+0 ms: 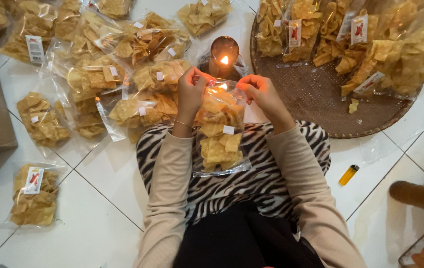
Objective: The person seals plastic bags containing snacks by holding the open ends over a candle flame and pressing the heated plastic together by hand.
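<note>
Clear thin plastic bag of yellow square chips looks light, crinkly and crush-prone, so the top edge is the spot to grab. Both left hand and right hand fingers pinch its mouth, right beside the small lit candle flame.

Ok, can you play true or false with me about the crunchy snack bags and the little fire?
1. Both hands, left hand and right hand, pinch the top of one clear snack bag. True.
2. The candle is unlit. False: a small flame burns right behind the bag's top.
3. A yellow lighter lies on the white tiled floor. True.
4. The round woven tray holds nothing. False: filled bags lie across its far side.
5. The held bag rests over a zebra-striped lap. True.
</note>
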